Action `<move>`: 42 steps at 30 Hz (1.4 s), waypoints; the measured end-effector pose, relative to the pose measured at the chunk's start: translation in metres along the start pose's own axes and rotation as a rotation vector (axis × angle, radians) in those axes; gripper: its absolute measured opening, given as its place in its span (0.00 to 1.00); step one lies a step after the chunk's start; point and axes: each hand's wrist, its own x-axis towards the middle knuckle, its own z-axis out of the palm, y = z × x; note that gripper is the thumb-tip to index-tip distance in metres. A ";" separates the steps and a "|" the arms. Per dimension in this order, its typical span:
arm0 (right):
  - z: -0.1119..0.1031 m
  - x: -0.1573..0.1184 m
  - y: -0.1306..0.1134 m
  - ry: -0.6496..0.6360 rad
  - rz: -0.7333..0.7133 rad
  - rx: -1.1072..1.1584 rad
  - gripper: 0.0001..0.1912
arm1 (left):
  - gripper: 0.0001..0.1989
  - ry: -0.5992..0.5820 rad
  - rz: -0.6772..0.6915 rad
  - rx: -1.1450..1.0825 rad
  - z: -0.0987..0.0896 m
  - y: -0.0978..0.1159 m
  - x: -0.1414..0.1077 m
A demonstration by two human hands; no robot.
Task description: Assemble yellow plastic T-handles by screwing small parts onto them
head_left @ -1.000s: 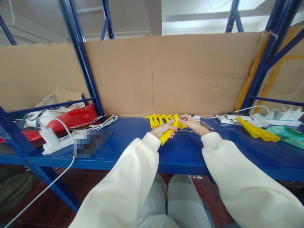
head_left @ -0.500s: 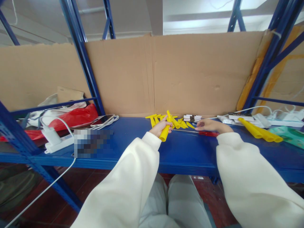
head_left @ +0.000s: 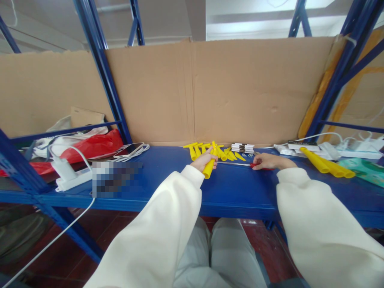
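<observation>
My left hand [head_left: 204,161] is closed around a yellow cone-shaped plastic tube [head_left: 208,172], its wide end toward me and its narrow end pointing away. On the right, my right hand [head_left: 265,161] has its fingers closed on the red handle of a screwdriver [head_left: 235,163]. The screwdriver's metal shaft points left along the blue shelf, toward the tube. Behind my left hand lie several more yellow cone-shaped parts [head_left: 193,152], some with a crossbar at the far end. Small pointed yellow pieces [head_left: 239,156] lie between the hands, beside a stack of white-and-black items [head_left: 242,148].
Several long yellow cones [head_left: 327,165] and a green packet [head_left: 364,170] lie at the right. A power strip [head_left: 73,182], a phone [head_left: 129,150] with white cable and a red bag [head_left: 90,146] occupy the left. Cardboard [head_left: 240,92] stands along the back.
My right hand has moved slightly right and closed on the screwdriver handle, where before it hovered with fingers near the small yellow pieces. My left hand keeps the yellow tube.
</observation>
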 end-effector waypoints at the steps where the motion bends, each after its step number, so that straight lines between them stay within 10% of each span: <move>1: 0.001 0.001 -0.001 0.002 -0.006 0.001 0.24 | 0.51 0.003 -0.009 0.003 -0.001 -0.001 0.001; 42: -0.005 0.000 0.008 0.199 -0.159 0.294 0.37 | 0.49 0.039 -0.053 0.109 0.003 0.005 -0.007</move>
